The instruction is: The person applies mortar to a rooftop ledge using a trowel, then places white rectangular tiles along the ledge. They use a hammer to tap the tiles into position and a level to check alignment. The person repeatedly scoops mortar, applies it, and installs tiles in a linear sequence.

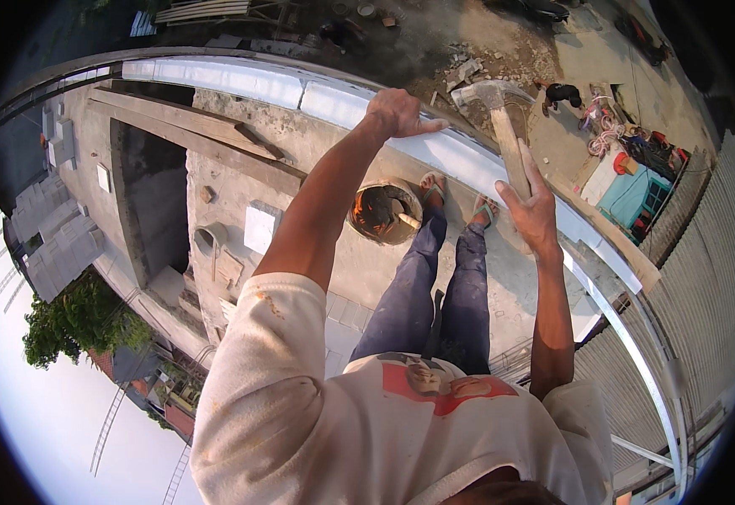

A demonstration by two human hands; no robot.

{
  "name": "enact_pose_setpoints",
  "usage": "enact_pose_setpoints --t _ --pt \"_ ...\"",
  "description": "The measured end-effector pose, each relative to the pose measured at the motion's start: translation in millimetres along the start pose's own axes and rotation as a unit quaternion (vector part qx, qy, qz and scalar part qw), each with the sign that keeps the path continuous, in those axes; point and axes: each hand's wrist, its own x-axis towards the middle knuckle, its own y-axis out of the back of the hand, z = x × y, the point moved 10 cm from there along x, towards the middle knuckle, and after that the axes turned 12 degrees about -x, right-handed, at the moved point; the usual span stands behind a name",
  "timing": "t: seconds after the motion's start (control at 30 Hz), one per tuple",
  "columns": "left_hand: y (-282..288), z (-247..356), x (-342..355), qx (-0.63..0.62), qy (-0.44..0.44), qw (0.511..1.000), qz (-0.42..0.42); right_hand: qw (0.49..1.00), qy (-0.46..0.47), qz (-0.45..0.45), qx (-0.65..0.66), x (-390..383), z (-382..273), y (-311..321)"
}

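My right hand (531, 210) is closed round the wooden handle of a hammer (506, 143), whose grey head points away from me above the far side of the wall. A row of white blocks (443, 156) curves across in front of me, with a narrow board (468, 128) along its far edge. Over this edge my left hand (397, 114) is curled, its thumb stretched out to the right and its fingertips partly hidden. Between my left forearm and my feet stands a round bucket (355, 220) with dark wet contents and a trowel (408, 220) in it.
Long planks (191, 122) lie at the left beside a dark opening (153, 194). A loose white block (260, 225) and a pipe piece (209, 238) rest on the concrete. Beyond the wall, far below, are rubble, a person (561, 94) and a teal box (632, 198). Corrugated roofing (712, 252) lies right.
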Motion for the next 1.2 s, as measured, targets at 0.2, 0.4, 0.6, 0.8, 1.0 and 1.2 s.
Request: enact_pose_setpoints --t 0.2,0.4,0.6,0.8,1.0,1.2 --pt "-5.8 5.3 -3.9 -0.010 -0.053 0.998 0.042 0.939 -0.281 -0.119 0.155 -205.9 25.6 12.7" --pt "-25.7 78.0 -19.7 -0.020 -0.161 0.984 0.075 0.854 -0.437 -0.016 0.281 -310.7 103.6 -21.8" --pt "-52.1 136.8 -29.7 -0.004 -0.137 0.988 0.072 0.827 -0.436 0.089 0.344 -296.2 195.2 -32.5" --pt "-56.9 134.7 -12.9 -0.002 -0.105 0.994 0.011 0.815 -0.393 0.234 0.357 -246.4 242.4 -12.1" --pt "-76.4 116.7 38.3 0.004 -0.163 0.984 -0.069 0.773 -0.390 0.232 0.445 -210.5 238.9 -27.9" --pt "-80.5 142.2 40.2 0.039 -0.096 0.983 -0.151 0.815 -0.389 0.194 0.383 -214.2 248.3 -16.1"
